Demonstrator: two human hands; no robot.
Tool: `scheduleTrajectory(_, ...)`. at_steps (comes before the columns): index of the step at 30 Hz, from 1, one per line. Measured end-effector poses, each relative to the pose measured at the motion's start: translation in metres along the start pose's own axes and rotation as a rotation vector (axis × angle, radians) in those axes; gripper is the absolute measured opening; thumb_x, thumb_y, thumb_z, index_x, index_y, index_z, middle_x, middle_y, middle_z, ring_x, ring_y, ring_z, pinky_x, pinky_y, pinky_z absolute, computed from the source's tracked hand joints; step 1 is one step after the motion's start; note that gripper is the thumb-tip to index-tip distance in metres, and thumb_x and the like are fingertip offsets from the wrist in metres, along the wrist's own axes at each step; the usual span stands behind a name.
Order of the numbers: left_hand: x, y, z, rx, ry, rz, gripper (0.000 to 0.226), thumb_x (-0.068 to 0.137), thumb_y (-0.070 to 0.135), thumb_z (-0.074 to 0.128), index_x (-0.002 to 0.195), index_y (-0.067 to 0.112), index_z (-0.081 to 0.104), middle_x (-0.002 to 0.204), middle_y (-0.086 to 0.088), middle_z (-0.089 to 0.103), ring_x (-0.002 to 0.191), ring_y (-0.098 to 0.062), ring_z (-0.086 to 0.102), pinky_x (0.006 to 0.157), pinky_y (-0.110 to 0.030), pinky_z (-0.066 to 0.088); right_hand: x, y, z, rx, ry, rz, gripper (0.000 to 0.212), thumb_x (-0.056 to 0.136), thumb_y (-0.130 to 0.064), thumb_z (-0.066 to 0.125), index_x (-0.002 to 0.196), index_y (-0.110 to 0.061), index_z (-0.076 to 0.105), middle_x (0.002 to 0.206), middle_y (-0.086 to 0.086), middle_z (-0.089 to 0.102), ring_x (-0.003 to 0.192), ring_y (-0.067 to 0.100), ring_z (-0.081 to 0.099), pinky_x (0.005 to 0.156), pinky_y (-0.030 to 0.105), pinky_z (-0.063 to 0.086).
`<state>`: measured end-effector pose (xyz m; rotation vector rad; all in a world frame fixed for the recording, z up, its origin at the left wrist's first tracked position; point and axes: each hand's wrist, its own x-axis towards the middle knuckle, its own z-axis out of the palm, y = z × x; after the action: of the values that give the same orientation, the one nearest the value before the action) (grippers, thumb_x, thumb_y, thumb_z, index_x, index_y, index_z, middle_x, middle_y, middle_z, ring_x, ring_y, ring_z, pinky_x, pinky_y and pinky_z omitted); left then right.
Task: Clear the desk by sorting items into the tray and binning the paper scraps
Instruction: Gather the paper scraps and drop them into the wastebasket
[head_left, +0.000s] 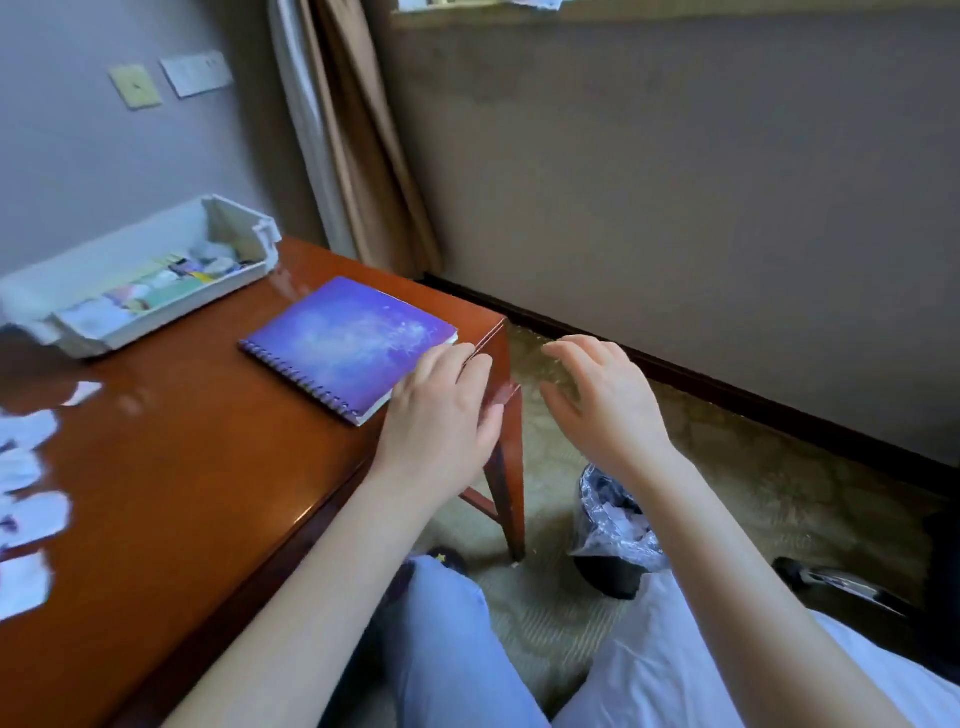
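- The left hand (441, 410) rested at the right corner of the wooden surface (208, 467), fingers (447, 358) loosely spread and gripping nothing, their tips at the near corner of the purple spiral notebook (348, 343).
- The right hand (608, 400) hung past the surface edge above the carpet, fingers open and empty.
- The white tray (156, 317) sat at the back left, holding small items.
- Paper scraps (31, 514) lay along the left edge.
- A lined bin (613, 530) stood on the floor below, with paper inside.
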<state>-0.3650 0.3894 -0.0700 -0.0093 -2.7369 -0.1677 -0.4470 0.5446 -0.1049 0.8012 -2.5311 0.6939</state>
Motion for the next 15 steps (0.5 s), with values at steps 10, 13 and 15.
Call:
scheduleTrajectory(10,-0.120,-0.127,-0.095,0.117,0.089,-0.427,0.046,0.090,0.030,0.055,0.131,0.010,0.050,0.139,-0.008,0.048,0.132,-0.024,0.038,0.107,-0.038,0.034,0.011,-0.166,0.035,0.236,-0.102,-0.339,0.035,0.082,-0.026,0.057,0.114,-0.012,0.062,0.115,0.007,0.065,0.101,0.033,0.061,0.081,0.041,0.052)
scheduleTrajectory(13,-0.154,-0.156,-0.110,0.145,0.064,-0.558,0.048,0.093,0.035,0.047,0.137,0.014,0.043,0.145,-0.004,0.040,0.137,-0.020,0.030,0.112,-0.036,0.028,0.013,-0.209,0.053,0.282,-0.192,-0.418,0.038,0.085,-0.030,0.053,0.118,-0.013,0.060,0.121,0.006,0.061,0.107,0.032,0.058,0.084,0.042,0.052)
scheduleTrajectory(15,-0.174,-0.174,-0.116,0.157,0.053,-0.625,0.048,0.093,0.035,0.047,0.136,0.014,0.044,0.146,-0.005,0.040,0.137,-0.021,0.031,0.111,-0.038,0.030,0.015,-0.235,0.065,0.301,-0.238,-0.468,0.037,0.086,-0.030,0.054,0.119,-0.013,0.059,0.123,0.006,0.060,0.107,0.031,0.057,0.084,0.042,0.051)
